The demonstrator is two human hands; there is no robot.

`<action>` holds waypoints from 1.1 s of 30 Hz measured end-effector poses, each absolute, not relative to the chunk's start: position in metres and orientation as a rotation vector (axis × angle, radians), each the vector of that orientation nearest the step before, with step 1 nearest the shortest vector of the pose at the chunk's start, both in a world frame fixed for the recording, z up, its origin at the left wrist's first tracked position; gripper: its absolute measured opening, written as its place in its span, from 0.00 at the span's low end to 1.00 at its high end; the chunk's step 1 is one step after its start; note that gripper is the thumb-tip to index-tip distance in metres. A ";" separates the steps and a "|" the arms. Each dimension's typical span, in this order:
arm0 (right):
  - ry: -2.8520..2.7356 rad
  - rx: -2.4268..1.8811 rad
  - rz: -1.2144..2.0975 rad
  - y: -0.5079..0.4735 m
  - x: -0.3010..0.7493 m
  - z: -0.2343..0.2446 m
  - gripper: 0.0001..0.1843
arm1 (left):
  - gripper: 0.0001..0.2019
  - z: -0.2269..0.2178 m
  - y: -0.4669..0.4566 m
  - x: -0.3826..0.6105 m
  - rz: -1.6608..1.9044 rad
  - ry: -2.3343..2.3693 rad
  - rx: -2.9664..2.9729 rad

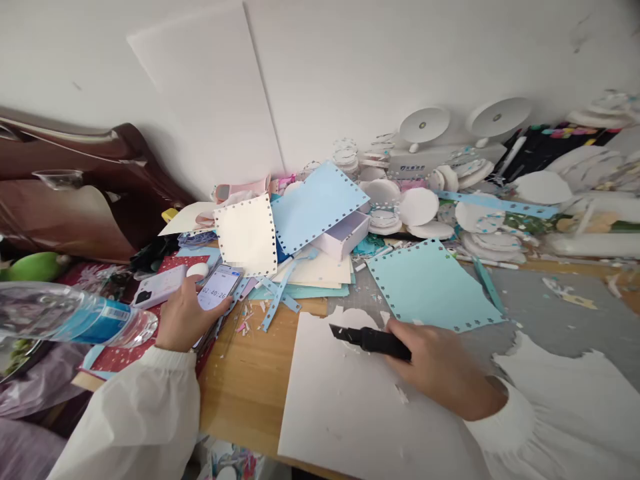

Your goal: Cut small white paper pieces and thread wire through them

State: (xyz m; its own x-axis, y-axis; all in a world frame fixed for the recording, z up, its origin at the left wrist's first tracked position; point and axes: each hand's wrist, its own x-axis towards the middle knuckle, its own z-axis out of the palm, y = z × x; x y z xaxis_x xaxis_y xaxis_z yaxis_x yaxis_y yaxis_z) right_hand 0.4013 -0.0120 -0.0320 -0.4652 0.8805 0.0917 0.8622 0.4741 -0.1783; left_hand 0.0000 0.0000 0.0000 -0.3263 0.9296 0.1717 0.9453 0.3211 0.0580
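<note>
My right hand [433, 363] is wrapped round a black utility knife [383, 341], its dark blade pointing left. The knife is over a white sheet [345, 407] with a ragged, cut far edge and small scraps on it. A rounded cut outline shows beneath the blade. My left hand [186, 312] grips a phone [219, 287] by its edges, thumb along the near side and fingers at the left. A timer shows on its lit screen. Beside that hand lie a lilac phone-like case [160, 287] and a small white round object [197, 269].
A water bottle [95, 319] lies at the left. Hole-punched cream [245, 237], blue [320, 210] and teal [435, 287] sheets cover the middle. Stacked white discs [420, 207] and two round white lamps [425, 125] stand behind. A torn white sheet [570, 380] lies right.
</note>
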 end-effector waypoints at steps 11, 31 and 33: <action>-2.553 -1.538 0.149 -0.013 0.401 -0.032 0.03 | 0.37 -0.004 0.000 -0.002 -0.249 -2.478 -1.738; -2.116 -1.548 0.530 -0.006 0.407 -0.017 0.04 | 0.32 0.028 -0.011 0.031 -0.460 -2.298 -1.811; -1.917 -1.500 0.658 -0.003 0.414 -0.012 0.08 | 0.24 0.041 -0.017 0.059 -0.575 -2.190 -1.917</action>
